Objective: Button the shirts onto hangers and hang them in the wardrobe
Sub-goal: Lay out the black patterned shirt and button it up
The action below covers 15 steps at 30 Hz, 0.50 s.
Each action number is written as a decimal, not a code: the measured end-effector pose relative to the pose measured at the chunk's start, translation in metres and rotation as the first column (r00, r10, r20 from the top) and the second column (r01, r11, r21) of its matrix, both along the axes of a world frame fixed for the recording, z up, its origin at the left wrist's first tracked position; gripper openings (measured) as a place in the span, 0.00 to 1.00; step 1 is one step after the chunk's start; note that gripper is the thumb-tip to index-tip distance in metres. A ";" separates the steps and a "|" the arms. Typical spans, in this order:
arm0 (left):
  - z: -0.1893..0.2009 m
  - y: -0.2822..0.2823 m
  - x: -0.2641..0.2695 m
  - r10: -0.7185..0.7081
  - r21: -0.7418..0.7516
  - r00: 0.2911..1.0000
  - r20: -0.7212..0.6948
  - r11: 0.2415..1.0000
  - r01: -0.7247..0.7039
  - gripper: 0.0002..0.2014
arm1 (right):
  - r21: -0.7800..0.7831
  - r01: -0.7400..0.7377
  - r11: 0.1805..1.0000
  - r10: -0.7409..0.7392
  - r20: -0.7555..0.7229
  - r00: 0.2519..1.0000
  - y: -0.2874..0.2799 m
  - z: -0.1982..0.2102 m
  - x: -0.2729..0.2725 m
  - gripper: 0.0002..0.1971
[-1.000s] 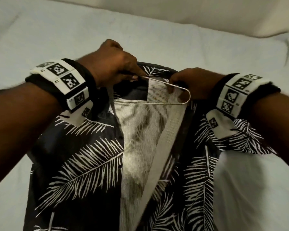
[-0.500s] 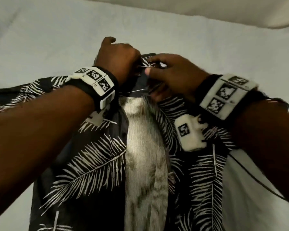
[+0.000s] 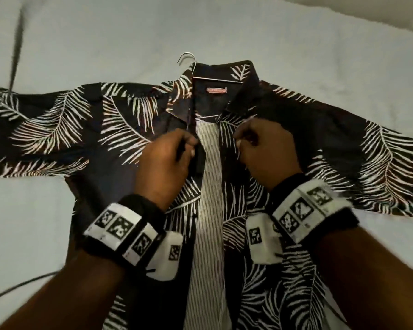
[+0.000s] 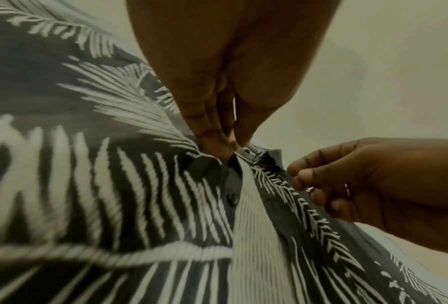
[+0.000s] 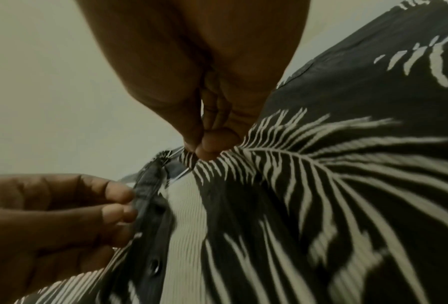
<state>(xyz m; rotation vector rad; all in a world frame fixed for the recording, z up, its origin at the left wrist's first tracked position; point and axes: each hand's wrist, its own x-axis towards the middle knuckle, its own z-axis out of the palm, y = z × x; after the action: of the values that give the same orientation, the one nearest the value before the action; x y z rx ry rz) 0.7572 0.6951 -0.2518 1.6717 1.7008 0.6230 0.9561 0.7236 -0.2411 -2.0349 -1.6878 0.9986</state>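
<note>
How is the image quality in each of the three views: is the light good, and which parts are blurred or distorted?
Head view: dim light, the leaf-print shirt fairly sharp, forearms smeared at the lower edge, wide-angle bending toward the edges. Left wrist view: dull and greenish, near fabric blurred, the left hand looms large, the right hand clearer. Right wrist view: the same murk, leaf print streaked at the bottom.

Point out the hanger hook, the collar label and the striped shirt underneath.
hanger hook (image 3: 187, 60): head view, on the curved wire above the collar.
collar label (image 3: 216, 90): head view, middle of the reddish tag.
striped shirt (image 3: 210, 186): head view, strip showing between the open fronts.
</note>
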 end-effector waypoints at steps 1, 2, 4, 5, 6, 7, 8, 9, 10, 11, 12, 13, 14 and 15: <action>-0.005 -0.009 -0.002 0.050 -0.018 0.999 0.022 0.999 -0.049 0.06 | -0.018 -0.024 1.000 0.025 0.029 0.999 -0.009 0.001 -0.009 0.05; -0.010 -0.016 -0.003 0.089 -0.049 0.995 0.036 0.995 -0.087 0.06 | -0.031 -0.051 0.998 0.053 0.061 0.997 -0.016 0.001 -0.016 0.01; -0.018 -0.025 -0.005 0.090 -0.124 0.996 0.020 0.988 -0.087 0.09 | -0.071 -0.087 0.994 0.098 0.170 0.981 -0.028 -0.005 -0.026 0.11; -0.021 -0.028 -0.005 0.048 -0.142 0.999 -0.013 0.989 -0.050 0.13 | -0.090 -0.093 0.992 0.110 0.211 0.971 -0.032 -0.008 -0.030 0.16; -0.021 -0.030 -0.004 -0.007 -0.148 0.999 -0.049 0.989 -0.001 0.18 | -0.102 -0.091 0.991 0.114 0.246 0.962 -0.035 -0.011 -0.033 0.20; -0.022 -0.031 -0.002 -0.055 -0.154 0.995 -0.081 0.987 0.042 0.23 | -0.103 -0.087 0.991 0.112 0.275 0.955 -0.035 -0.015 -0.035 0.21; -0.020 -0.030 -0.001 -0.081 -0.168 0.992 -0.101 0.984 0.063 0.27 | -0.089 -0.085 0.992 0.108 0.305 0.946 -0.035 -0.017 -0.036 0.20; -0.019 -0.026 0.000 -0.090 -0.190 0.990 -0.112 0.980 0.068 0.29 | -0.079 -0.089 0.993 0.110 0.335 0.936 -0.034 -0.018 -0.037 0.16; -0.017 -0.022 0.001 -0.100 -0.220 0.987 -0.129 0.973 0.070 0.30 | -0.074 -0.088 0.993 0.109 0.363 0.926 -0.032 -0.018 -0.038 0.13; -0.017 -0.017 0.000 -0.129 -0.255 0.979 -0.159 0.963 0.086 0.31 | -0.072 -0.077 0.994 0.099 0.381 0.919 -0.031 -0.018 -0.039 0.11; -0.016 -0.012 0.000 -0.183 -0.286 0.963 -0.195 0.950 0.123 0.31 | -0.079 -0.062 0.995 0.088 0.386 0.918 -0.029 -0.017 -0.040 0.10; -0.016 -0.008 -0.001 -0.248 -0.309 0.943 -0.222 0.935 0.173 0.32 | -0.090 -0.049 0.995 0.080 0.385 0.919 -0.029 -0.014 -0.042 0.10; -0.015 -0.003 -0.001 -0.308 -0.325 0.921 -0.239 0.919 0.223 0.33 | -0.104 -0.035 0.994 0.073 0.381 0.922 -0.028 -0.012 -0.043 0.09; -0.015 0.001 -0.002 -0.357 -0.335 0.900 -0.250 0.904 0.266 0.34 | -0.109 -0.019 0.994 0.058 0.367 0.929 -0.027 -0.011 -0.044 0.09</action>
<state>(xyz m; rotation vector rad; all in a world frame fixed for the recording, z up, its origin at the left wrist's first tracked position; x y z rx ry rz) 0.7555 0.6963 -0.2666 1.8354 1.5787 -0.0495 0.9121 0.6966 -0.2519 -2.3865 -1.8976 0.7606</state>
